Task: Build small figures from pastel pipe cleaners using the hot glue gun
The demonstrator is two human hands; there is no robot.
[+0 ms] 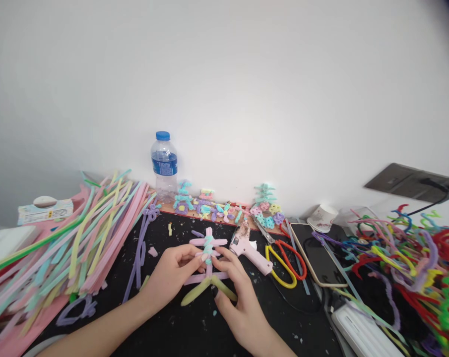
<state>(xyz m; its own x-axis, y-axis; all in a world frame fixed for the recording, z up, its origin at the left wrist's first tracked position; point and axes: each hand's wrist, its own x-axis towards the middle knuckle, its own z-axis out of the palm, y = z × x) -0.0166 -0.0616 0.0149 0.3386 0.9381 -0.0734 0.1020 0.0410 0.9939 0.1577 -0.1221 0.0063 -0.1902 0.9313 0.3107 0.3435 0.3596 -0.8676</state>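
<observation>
Two bare hands work over the black surface (164, 329), both on one fuzzy stem figure (208, 240) that sits at the centre, just left of a single pink glue gun (254, 252). The left hand (177, 263) has its grip together, thumb and forefinger pinched on the figure's middle; the right hand (235, 285) touches the same spot with its fingertips, its thumb spread lower beside the yellow-green piece, and I cannot tell whether that grip is clamped. I count at least three crossbars on the figure, and two yellow-green arms splaying at its near end. Beside the glue gun lies one pair of scissors (282, 260), one loop yellow, one red, then one phone (323, 260) and one paper cup (322, 218) tipped by the wall (224, 89). One blue-capped bottle (164, 168) stands behind, near two small tree shapes, one bluish (183, 197), one mint (264, 192). A pastel bundle (105, 233) fills the left, too many strips to count; one bright tangle (421, 267) crowds the right.
</observation>
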